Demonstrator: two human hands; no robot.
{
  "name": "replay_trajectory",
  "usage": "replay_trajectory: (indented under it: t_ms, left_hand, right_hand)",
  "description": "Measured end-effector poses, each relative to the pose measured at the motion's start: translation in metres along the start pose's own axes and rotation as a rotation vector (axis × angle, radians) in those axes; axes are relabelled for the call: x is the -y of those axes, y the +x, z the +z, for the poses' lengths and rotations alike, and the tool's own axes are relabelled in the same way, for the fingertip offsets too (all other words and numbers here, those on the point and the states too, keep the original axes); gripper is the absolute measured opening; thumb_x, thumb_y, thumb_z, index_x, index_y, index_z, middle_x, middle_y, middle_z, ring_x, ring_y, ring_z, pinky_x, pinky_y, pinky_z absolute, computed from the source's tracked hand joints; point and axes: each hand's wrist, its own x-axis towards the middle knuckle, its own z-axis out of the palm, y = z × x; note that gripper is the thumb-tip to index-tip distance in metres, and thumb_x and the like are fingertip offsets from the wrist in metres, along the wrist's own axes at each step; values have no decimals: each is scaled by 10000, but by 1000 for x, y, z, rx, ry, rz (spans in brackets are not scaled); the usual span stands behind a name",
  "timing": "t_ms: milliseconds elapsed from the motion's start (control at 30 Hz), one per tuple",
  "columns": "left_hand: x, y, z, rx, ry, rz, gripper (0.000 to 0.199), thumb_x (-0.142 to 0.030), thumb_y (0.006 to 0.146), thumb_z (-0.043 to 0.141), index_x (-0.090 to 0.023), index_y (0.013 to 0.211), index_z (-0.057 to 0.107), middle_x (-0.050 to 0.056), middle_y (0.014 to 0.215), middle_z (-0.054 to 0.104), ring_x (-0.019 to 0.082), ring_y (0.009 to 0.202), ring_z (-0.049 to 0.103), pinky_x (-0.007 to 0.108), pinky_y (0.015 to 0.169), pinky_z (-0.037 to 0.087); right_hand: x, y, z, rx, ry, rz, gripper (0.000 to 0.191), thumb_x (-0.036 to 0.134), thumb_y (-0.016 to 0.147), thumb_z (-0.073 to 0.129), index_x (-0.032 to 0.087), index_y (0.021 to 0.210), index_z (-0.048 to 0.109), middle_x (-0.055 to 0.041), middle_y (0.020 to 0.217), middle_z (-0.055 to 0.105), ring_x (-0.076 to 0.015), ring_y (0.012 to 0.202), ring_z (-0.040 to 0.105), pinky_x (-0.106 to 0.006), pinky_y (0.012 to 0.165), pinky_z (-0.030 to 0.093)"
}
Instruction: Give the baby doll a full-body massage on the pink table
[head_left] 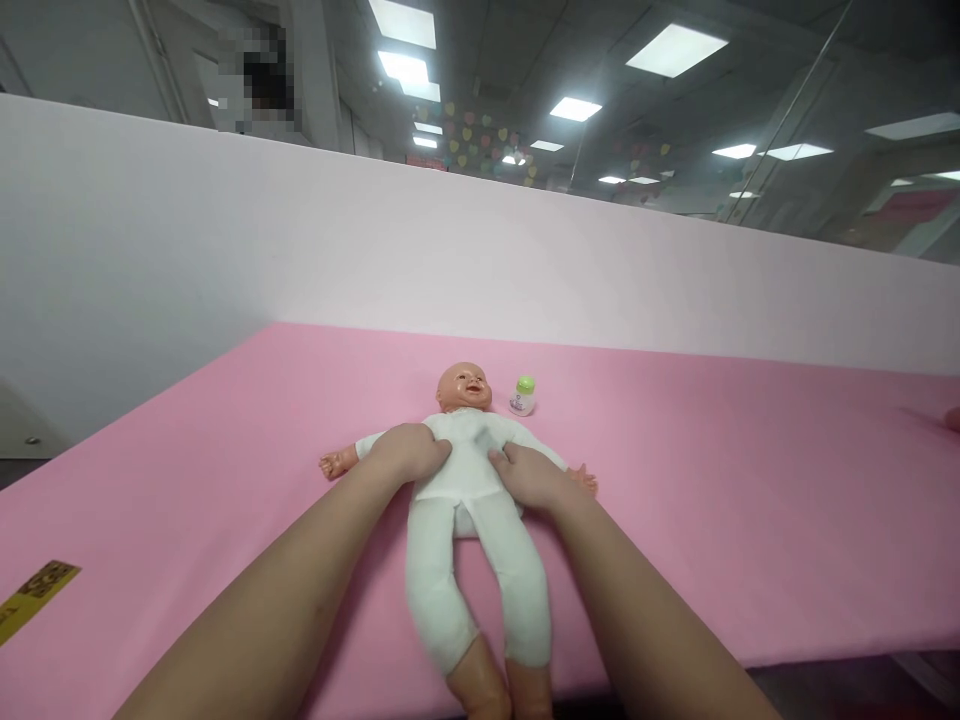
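Observation:
A baby doll with a white cloth body lies on its back on the pink surface, head toward the wall and arms spread. My left hand grips the left side of its torso, thumb on the front of the cloth. On the right side of the torso, my right hand holds it in the same way. The fingers under the doll's sides are hidden. A small jar with a green lid stands right of the doll's head, touched by neither hand.
A white wall panel rises behind the pink surface, with glass above it. At the lower left lies a yellow label. Part of something skin-coloured shows at the right edge.

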Motion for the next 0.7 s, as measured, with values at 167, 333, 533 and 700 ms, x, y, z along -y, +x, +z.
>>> replay_trajectory:
  t_ms: [167,333,533,700]
  left_hand:
    - [15,0,-19,-118,-106,-28,174,-390,843,596,-242,785,666,120,846,772,313,740,708,386,660,457]
    - [9,41,-27,-452,-450,26,198,-465,890,626,-278,906,691,65,980,793,295,900,720,380,760,486]
    - [-20,106,8,-648,-1015,-45,502,-464,950,572,-235,1394,622,111,1546,596,292,1440,534,404,1168,409]
    - [-20,126,35,-593,-1181,-22,550,-478,950,590,-227,1439,611,129,1565,579,311,1432,560,431,1169,449]
  right_hand:
    - [10,-18,-28,18,-130,9,423,599,971,609,210,827,690,-103,938,765,-289,833,685,-367,716,443]
    - [13,27,-56,-140,85,-63,442,629,856,751,226,1033,724,-75,1008,750,-253,871,677,-323,721,469]
    - [14,133,-27,-434,831,-141,533,652,845,718,284,1230,705,-78,1349,684,-285,1219,621,-406,995,528]
    - [10,167,12,-398,920,-241,499,661,886,638,309,1225,736,-55,1295,727,-286,1256,640,-431,1055,535]
